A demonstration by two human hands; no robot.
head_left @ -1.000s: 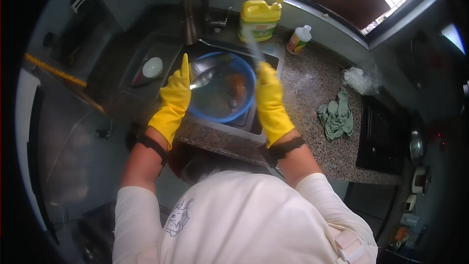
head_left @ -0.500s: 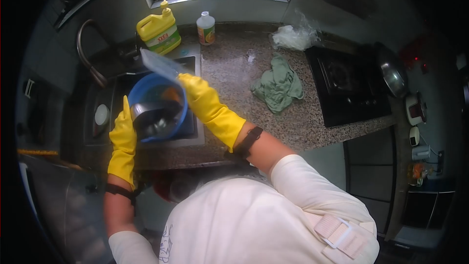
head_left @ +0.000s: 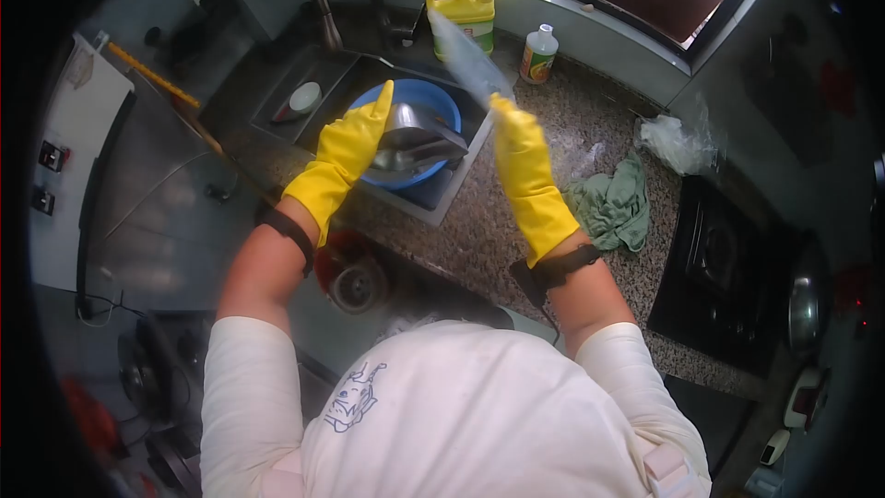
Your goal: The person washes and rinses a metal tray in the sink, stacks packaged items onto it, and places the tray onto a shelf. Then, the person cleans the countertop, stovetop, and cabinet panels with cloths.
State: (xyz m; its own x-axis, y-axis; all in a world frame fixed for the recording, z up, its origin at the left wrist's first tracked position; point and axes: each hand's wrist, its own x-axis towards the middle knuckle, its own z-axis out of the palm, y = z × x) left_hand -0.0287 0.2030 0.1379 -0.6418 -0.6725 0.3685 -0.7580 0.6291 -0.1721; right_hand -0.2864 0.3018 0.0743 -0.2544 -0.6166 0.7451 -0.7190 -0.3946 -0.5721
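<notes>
A yellow rubber glove covers my left hand, at the left rim of a round blue basin in the sink. One digit points up; the other fingers close against a shiny steel vessel that lies tilted in the basin. Its exact shape is hard to make out. My right hand, in a matching glove, is closed round the handle of a cleaver. The broad, motion-blurred blade is raised up and to the left, above the sink's right edge.
A yellow detergent jug and a white bottle stand behind the sink, near the faucet. A small white bowl sits at the left. Rightward are a green cloth, a plastic bag and a black stove.
My view has swung left, so the scene sits further right. The steel vessel now reaches over the basin's right rim. The cleaver stays raised in my right hand.
</notes>
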